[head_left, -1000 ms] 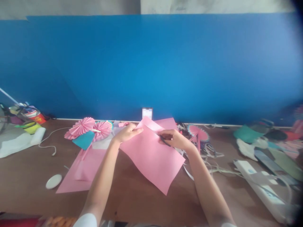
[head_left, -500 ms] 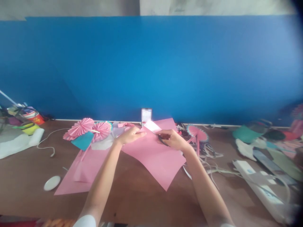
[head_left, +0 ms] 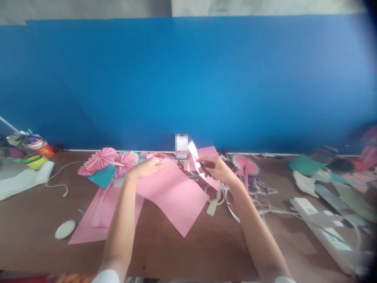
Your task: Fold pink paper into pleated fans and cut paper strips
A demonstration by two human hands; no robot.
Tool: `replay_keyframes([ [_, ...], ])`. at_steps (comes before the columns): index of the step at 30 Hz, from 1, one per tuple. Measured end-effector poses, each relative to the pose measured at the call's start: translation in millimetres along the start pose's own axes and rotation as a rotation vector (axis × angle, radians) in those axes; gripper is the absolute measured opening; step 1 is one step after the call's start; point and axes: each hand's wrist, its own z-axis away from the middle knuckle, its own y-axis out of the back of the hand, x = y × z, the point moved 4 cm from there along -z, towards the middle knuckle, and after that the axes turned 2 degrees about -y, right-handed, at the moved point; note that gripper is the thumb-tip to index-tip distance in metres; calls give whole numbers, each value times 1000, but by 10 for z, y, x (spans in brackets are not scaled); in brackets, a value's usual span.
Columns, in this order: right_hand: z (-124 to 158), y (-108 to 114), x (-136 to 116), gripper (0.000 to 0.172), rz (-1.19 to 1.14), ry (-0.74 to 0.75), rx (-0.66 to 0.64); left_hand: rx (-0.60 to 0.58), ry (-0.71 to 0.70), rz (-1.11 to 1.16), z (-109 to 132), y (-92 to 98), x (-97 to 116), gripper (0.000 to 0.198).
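Note:
My left hand (head_left: 145, 168) is closed on the upper left edge of a large pink paper sheet (head_left: 173, 192), which slopes down towards the front of the table. My right hand (head_left: 216, 169) grips dark-handled scissors (head_left: 203, 169), mostly covered by the fingers. Beside the scissors a narrow paper strip (head_left: 193, 151), brightly lit at its top, stands apart from the sheet; whether the fingers also hold it I cannot tell. Behind lies another pink paper piece (head_left: 207, 151).
Pleated pink paper fans (head_left: 101, 159) and a teal paper piece (head_left: 103, 177) lie left, above more pink paper (head_left: 88, 228). A phone (head_left: 182, 147) stands against the blue wall. At right are another fan (head_left: 246, 165), tangled cables (head_left: 262, 188) and a power strip (head_left: 321, 236).
The strip has come away from the large pink sheet. My left hand has moved left with the sheet, uncovering paper scraps on the table. The right hand stays in nearly the same place.

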Motion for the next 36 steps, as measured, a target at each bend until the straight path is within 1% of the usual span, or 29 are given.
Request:
replay_keyframes([
  [2,-10,-7,14,49,-6,-32,-9,8,52,-28,86,137,-86,39],
  [4,-10,-43,19,48,-13,-63,-50,49,140,-101,164,289,-216,34],
  [7,-4,-113,25,41,-19,-81,-139,231,248,-274,264,556,-436,25],
  [9,-10,-146,47,36,-5,-74,-184,399,408,-406,362,741,-608,21],
  [13,-57,-182,126,31,99,-11,-237,491,572,-466,584,960,-856,23],
  [16,-90,-209,175,32,141,65,-279,653,699,-516,795,1104,-941,30],
  [19,-107,-230,212,36,143,82,-305,826,801,-535,956,1185,-976,37],
  [21,-111,-235,218,36,153,74,-308,919,823,-528,1008,1197,-980,37],
  [24,-105,-222,193,33,152,57,-286,1043,820,-497,1020,1179,-945,40],
  [27,-94,-169,168,32,131,42,-231,1178,779,-486,951,1136,-808,49],
  [28,-92,-147,174,32,120,26,-216,1221,736,-499,898,1110,-728,53],
  [29,-92,-125,191,32,109,1,-206,1290,651,-509,832,1074,-626,55],
  [30,-95,-102,217,32,99,-31,-195,1260,537,-524,714,1011,-521,54],
  [31,-101,-79,249,32,91,-67,-181,1205,438,-528,580,920,-420,50],
  [32,-111,-54,284,32,82,-99,-156,1101,365,-511,423,796,-333,44],
  [33,-125,-28,315,33,74,-119,-121,940,305,-476,245,628,-261,40],
  [34,-140,-2,343,34,70,-129,-78,737,219,-455,57,414,-183,40],
  [35,-155,23,367,37,68,-135,-35,514,95,-461,-120,155,-93,42],
  [36,-167,43,387,39,68,-140,-2,380,0,-460,-256,-98,-10,38],
])
